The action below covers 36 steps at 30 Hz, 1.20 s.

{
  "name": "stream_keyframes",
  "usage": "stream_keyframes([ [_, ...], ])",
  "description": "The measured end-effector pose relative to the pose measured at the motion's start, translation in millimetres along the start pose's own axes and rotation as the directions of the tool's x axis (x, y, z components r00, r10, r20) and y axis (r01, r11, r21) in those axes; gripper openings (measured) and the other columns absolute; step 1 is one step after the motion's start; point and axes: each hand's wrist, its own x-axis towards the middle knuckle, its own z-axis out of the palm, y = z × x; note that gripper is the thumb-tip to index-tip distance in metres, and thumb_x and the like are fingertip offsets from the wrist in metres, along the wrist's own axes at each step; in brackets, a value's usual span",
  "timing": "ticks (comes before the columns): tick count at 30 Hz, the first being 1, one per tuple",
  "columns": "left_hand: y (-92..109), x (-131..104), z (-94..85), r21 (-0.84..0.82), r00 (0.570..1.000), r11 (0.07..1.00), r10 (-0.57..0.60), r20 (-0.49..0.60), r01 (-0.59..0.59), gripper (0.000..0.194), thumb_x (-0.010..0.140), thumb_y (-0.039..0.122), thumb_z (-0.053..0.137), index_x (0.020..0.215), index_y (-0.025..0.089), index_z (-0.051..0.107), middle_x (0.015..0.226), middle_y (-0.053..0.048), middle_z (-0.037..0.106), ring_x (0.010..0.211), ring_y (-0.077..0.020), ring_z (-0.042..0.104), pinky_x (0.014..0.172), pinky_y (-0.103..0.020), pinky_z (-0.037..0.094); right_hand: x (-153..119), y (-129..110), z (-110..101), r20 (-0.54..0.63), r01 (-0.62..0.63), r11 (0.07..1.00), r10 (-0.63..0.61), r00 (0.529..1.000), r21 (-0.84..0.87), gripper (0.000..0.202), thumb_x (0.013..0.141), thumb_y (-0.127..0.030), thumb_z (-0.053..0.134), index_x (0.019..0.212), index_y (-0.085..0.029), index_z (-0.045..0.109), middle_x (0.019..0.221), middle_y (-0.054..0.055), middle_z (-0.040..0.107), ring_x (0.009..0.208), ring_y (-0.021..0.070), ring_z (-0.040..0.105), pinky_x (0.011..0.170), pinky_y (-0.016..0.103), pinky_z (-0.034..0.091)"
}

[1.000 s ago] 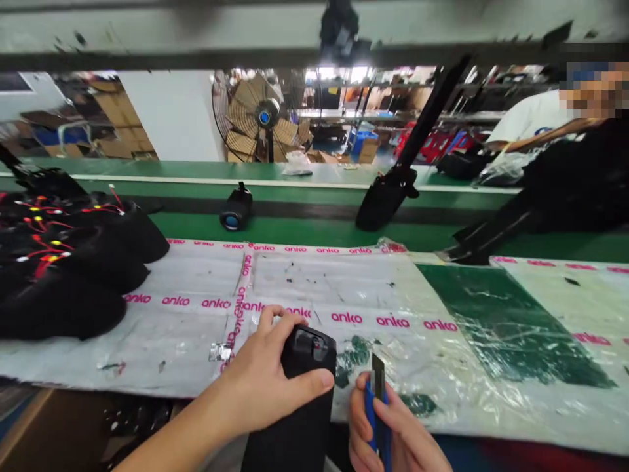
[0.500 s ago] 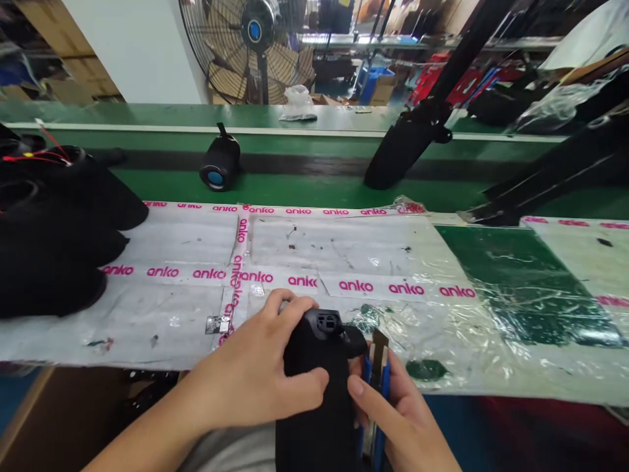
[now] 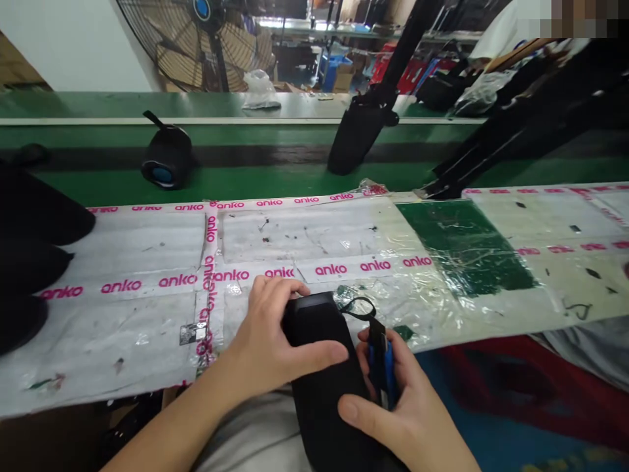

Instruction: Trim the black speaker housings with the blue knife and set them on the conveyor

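A long black fabric-covered portable speaker (image 3: 324, 387) lies over my lap at the bench's near edge. From its far end a thin black strap loop (image 3: 361, 307) sticks out to the right. My left hand (image 3: 275, 341) wraps round the far end of the speaker, thumb across its top. In my right hand (image 3: 393, 400) is a blue utility knife (image 3: 382, 360), its dark blade pointing away from me near the strap. The right thumb rests on the speaker's side. The knife's lower part is hidden by the hand and the speaker.
Dark cylindrical speaker bodies (image 3: 39, 210) stand at the left. A small black speaker (image 3: 167, 157) sits on the green conveyor (image 3: 255, 177). Behind are a black jointed arm (image 3: 363, 124) and a fan (image 3: 206, 39). Anko-taped plastic (image 3: 304, 236) covers the bench. Another person is partly visible at far right.
The speaker has turned in my hands: the port panel on its end no longer shows, and the strap loop now stands out. The view has swung right.
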Motion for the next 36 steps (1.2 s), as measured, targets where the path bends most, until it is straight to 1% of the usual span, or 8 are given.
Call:
stream_keyframes([
  [6,-15.8,4.1,-4.9,-0.132,0.992,0.991,0.047,0.12,-0.031,0.064,0.066,0.066,0.097,0.105,0.027,0.066,0.113,-0.007,0.065,0.111,-0.0321,0.061,0.095,-0.045,0.055,11.6,18.4,-12.2,0.074,-0.015,0.988,0.003,0.997,0.155,0.099,0.056,-0.074,0.101,0.133,-0.025,0.062,0.12,0.01,0.073,0.109,0.0322,0.071,0.087,0.039,0.059],
  [14,-12.1,-2.6,30.7,-0.194,0.996,0.98,0.022,-0.085,-0.038,0.052,0.077,0.061,0.084,0.09,0.028,0.047,0.089,-0.001,0.061,0.077,-0.0213,0.06,0.07,-0.037,0.052,11.4,21.7,-10.8,0.06,0.079,0.979,-0.092,0.994,0.189,0.072,0.072,-0.073,0.094,0.121,-0.027,0.068,0.109,0.008,0.075,0.102,0.0288,0.071,0.092,0.037,0.057],
  [22,21.0,-18.4,-16.7,0.047,0.999,0.999,-0.011,-0.042,0.013,0.044,0.075,0.042,0.085,0.082,0.03,0.045,0.071,0.005,0.053,0.058,-0.0181,0.049,0.05,-0.032,0.039,-10.1,30.5,8.7,0.218,-0.025,0.977,-0.022,0.976,0.211,0.09,0.062,-0.087,0.091,0.128,-0.029,0.071,0.114,0.012,0.076,0.104,0.0357,0.074,0.088,0.044,0.061],
  [26,21.3,-18.1,-30.8,0.228,0.991,0.972,-0.074,0.115,0.046,0.046,0.072,0.039,0.084,0.08,0.029,0.04,0.071,0.006,0.052,0.059,-0.0191,0.048,0.05,-0.032,0.037,-13.8,22.0,-2.6,0.24,0.07,0.994,-0.087,0.967,0.082,0.048,0.098,-0.069,0.072,0.128,-0.032,0.072,0.109,0.009,0.078,0.09,0.0285,0.075,0.078,0.038,0.061],
  [28,16.8,-17.2,-30.7,0.267,0.986,0.963,-0.088,0.142,0.048,0.045,0.071,0.038,0.083,0.081,0.029,0.04,0.073,0.005,0.052,0.062,-0.0197,0.048,0.052,-0.032,0.039,-6.9,9.7,-11.7,0.26,0.421,0.887,-0.369,0.892,-0.189,0.027,0.111,-0.048,0.058,0.131,-0.034,0.07,0.113,0.008,0.079,0.094,0.0272,0.077,0.078,0.035,0.061],
  [30,12.8,-17.1,-29.0,0.258,0.985,0.965,-0.084,0.151,0.043,0.045,0.07,0.036,0.083,0.083,0.03,0.041,0.075,0.005,0.052,0.063,-0.0196,0.048,0.053,-0.032,0.039,3.9,-5.7,-17.5,0.401,0.741,0.505,-0.627,0.668,-0.443,0.027,0.114,-0.034,0.051,0.137,-0.031,0.064,0.117,0.008,0.079,0.1,0.0279,0.077,0.08,0.035,0.061],
  [32,10.6,-17.5,-28.2,0.241,0.984,0.97,-0.075,0.161,0.034,0.044,0.068,0.034,0.083,0.085,0.03,0.042,0.076,0.006,0.052,0.063,-0.019,0.048,0.053,-0.031,0.039,15.4,-20.1,-17.9,0.553,0.825,0.166,-0.67,0.496,-0.539,0.029,0.114,-0.024,0.043,0.138,-0.023,0.059,0.111,0.01,0.078,0.093,0.027,0.077,0.073,0.035,0.06],
  [36,11.3,-16.2,-29.5,0.235,0.979,0.971,-0.079,0.189,0.033,0.047,0.065,0.031,0.085,0.085,0.029,0.043,0.077,0.006,0.051,0.064,-0.0177,0.046,0.054,-0.03,0.04,32.3,-34.3,-8.4,0.688,0.822,-0.105,-0.612,0.39,-0.559,0.032,0.106,-0.007,0.037,0.131,-0.012,0.057,0.094,0.009,0.074,0.073,0.0241,0.07,0.057,0.038,0.05],
])
